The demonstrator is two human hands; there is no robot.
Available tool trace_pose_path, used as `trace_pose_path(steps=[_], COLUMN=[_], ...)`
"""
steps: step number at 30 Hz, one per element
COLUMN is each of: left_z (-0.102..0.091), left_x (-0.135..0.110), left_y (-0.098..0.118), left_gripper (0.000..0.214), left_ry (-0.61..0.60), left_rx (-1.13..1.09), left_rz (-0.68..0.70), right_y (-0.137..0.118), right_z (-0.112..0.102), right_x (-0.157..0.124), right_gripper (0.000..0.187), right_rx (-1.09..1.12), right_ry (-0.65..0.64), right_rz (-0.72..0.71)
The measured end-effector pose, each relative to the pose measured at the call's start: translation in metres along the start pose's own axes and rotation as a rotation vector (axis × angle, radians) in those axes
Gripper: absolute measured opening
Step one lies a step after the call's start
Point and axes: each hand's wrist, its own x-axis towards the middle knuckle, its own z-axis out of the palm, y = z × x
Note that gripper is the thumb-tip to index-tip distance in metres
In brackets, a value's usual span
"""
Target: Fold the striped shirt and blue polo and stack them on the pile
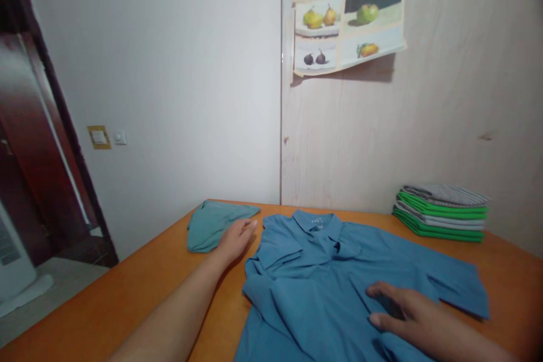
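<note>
A blue polo shirt (335, 271) lies spread face up on the orange table (127, 300), collar toward the wall. My right hand (407, 317) rests flat on the shirt's front, fingers stretched out. My left hand (237, 237) reaches across the table with fingers out straight, lying on the edge of a folded teal garment (212, 223) near the shirt's left sleeve. Neither hand grips anything.
A stack of folded green and grey shirts (443, 212) sits at the back right of the table against the wall. A fruit poster (348, 28) hangs above. A dark wooden door frame (46, 141) and floor lie to the left.
</note>
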Motion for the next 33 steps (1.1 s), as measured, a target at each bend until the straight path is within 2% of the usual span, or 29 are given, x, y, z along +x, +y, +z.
trace_pose_path(steps=[4,6,8,10,12,17,19,20,21,23,27,30,32,33], left_z=[0.027,0.037,0.039,0.034,0.024,-0.004,-0.011,-0.013,-0.016,-0.021,-0.024,-0.015,-0.005,0.001], left_x=[-0.009,-0.014,-0.017,-0.016,-0.014,-0.017,-0.023,-0.026,-0.028,-0.033,-0.043,-0.06,-0.072,-0.077], left_y=[0.029,0.036,0.037,0.032,0.022,-0.003,-0.003,0.0,0.006,0.025,0.079,0.114,0.126,0.127], left_gripper=[0.057,0.043,0.023,0.016,0.02,0.022,0.027,0.032,0.037,0.042,0.037,0.04,0.045,0.049], left_ry=[-0.16,-0.187,-0.158,-0.119,-0.074,0.037,0.065,0.081,0.096,0.119,0.083,-0.043,-0.162,-0.222], left_rx=[-0.105,-0.097,-0.079,-0.078,-0.073,0.007,0.057,0.095,0.135,0.205,0.149,0.023,-0.037,-0.049], left_rz=[0.217,0.257,0.225,0.177,0.12,-0.081,-0.144,-0.157,-0.158,-0.12,0.066,0.256,0.321,0.336], right_y=[-0.009,-0.016,-0.024,-0.031,-0.037,-0.044,-0.045,-0.045,-0.045,-0.041,-0.01,0.034,0.065,0.079], right_z=[-0.001,-0.003,-0.007,-0.011,-0.014,-0.009,-0.007,-0.009,-0.012,-0.023,-0.052,-0.07,-0.078,-0.08], right_x=[-0.007,-0.011,-0.016,-0.021,-0.024,-0.027,-0.027,-0.027,-0.026,-0.023,-0.011,-0.002,0.001,0.001], right_gripper=[0.062,0.064,0.065,0.064,0.064,0.07,0.069,0.068,0.067,0.063,0.054,0.053,0.054,0.054], right_rx=[0.012,0.018,0.032,0.048,0.063,0.231,0.343,0.4,0.458,0.563,0.611,0.444,0.274,0.191], right_ry=[-0.068,-0.121,-0.176,-0.237,-0.303,-0.633,-0.715,-0.715,-0.687,-0.505,0.172,0.58,0.745,0.768], right_rz=[-0.006,-0.026,-0.04,-0.063,-0.086,-0.036,-0.029,-0.028,-0.022,-0.01,0.028,0.195,0.295,0.344])
